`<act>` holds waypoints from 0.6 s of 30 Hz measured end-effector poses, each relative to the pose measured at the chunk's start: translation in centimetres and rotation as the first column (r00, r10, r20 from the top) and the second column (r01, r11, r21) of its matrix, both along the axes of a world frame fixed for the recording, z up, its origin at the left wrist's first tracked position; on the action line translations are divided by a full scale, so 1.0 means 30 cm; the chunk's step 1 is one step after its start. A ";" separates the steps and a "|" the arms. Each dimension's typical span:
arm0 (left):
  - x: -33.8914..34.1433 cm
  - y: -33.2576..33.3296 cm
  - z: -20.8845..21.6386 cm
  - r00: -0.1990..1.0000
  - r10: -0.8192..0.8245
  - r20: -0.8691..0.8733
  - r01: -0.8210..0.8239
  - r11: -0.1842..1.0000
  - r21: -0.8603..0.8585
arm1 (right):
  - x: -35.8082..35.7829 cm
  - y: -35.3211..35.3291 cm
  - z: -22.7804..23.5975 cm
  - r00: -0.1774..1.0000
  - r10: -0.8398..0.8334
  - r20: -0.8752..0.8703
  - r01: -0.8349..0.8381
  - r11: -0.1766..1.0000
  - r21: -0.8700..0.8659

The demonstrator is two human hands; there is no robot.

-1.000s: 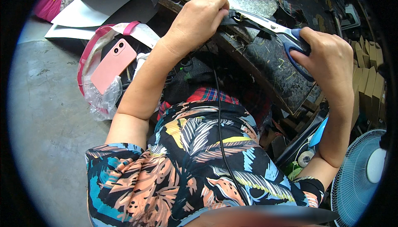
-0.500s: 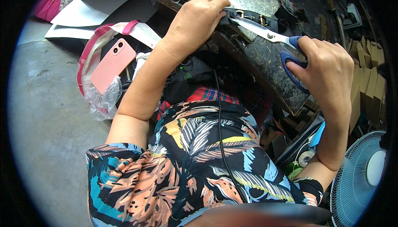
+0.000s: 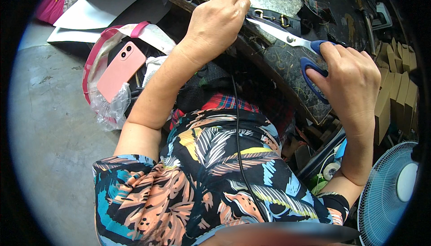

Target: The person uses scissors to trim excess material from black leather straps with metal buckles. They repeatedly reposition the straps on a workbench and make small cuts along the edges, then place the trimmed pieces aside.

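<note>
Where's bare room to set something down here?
Widest: grey concrete floor, left of the pink-and-white fabric band. Smaller, slightly littered: dark flat worktop between its near edge and the blue-handled metal scissors. Crowded: beyond the scissors, with black straps with gold-coloured metal fittings; right of the right hand, with folded brown cardboard pieces.

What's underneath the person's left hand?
A black strap with metal fittings shows beside the left hand, near the tips of the blue-handled scissors in the right hand. Whatever lies directly beneath the left hand is covered; whether it grips the strap can't be seen.
</note>
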State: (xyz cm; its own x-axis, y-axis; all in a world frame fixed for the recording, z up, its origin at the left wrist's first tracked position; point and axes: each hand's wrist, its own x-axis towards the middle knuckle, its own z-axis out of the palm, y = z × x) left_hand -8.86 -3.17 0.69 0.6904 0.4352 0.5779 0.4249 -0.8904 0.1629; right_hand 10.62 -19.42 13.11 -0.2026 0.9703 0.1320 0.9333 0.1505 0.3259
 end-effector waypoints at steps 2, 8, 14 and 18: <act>0.000 -0.004 -0.004 1.000 0.012 0.008 -0.012 1.000 0.008 | -0.004 -0.003 -0.008 1.000 -0.021 -0.007 0.021 0.999 -0.046; 0.000 0.002 0.009 0.980 0.063 0.186 -0.063 0.998 -0.009 | 0.017 -0.005 -0.034 0.995 -0.047 -0.085 0.041 0.997 -0.073; -0.049 0.029 0.048 0.983 0.052 0.176 -0.040 0.997 -0.070 | 0.089 -0.044 -0.038 0.927 -0.275 -0.255 0.259 0.961 -0.097; -0.036 0.009 0.040 0.986 -0.129 0.104 0.130 0.992 -0.002 | 0.138 -0.074 -0.079 0.926 -0.300 -0.228 0.300 0.953 -0.035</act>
